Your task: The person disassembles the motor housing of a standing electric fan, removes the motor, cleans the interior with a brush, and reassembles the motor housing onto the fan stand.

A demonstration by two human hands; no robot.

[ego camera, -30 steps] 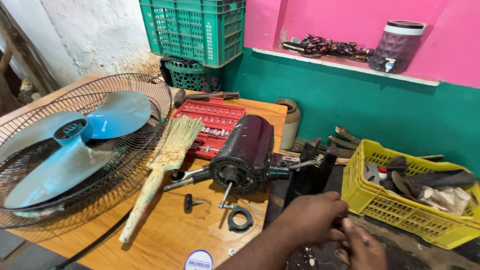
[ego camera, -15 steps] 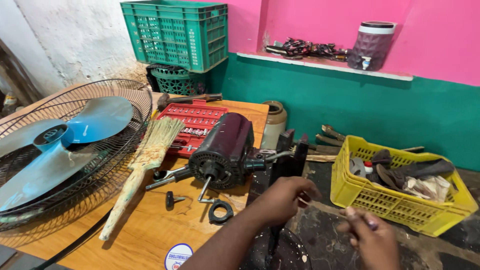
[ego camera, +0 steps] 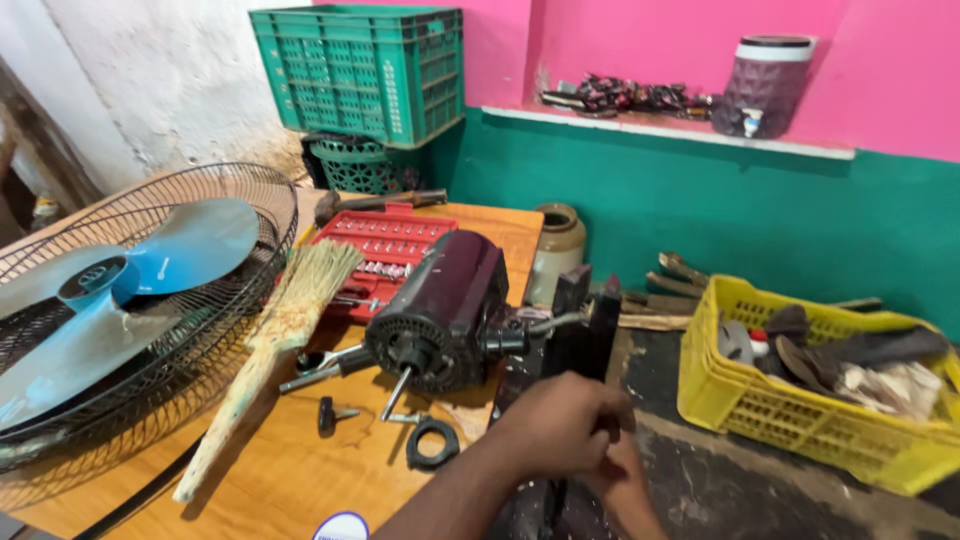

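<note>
Hands meet low in front of the motor (ego camera: 440,310): the left hand (ego camera: 562,422) is curled shut, knuckles up, over the right hand (ego camera: 622,480), whose fingers are mostly hidden beneath it, so whether they pinch anything small I cannot tell. Both work just to the right of the motor, against the dark vise (ego camera: 580,335) that seems to clamp its shaft end. The motor lies on its side, with a broom (ego camera: 270,345) and a fan guard with blue blades (ego camera: 120,300) to its left, a red socket set (ego camera: 385,245) behind it and a black ring (ego camera: 432,443) in front. This looks like strip-down work at the vise; loosening anything there needs a firm, steady grip.
</note>
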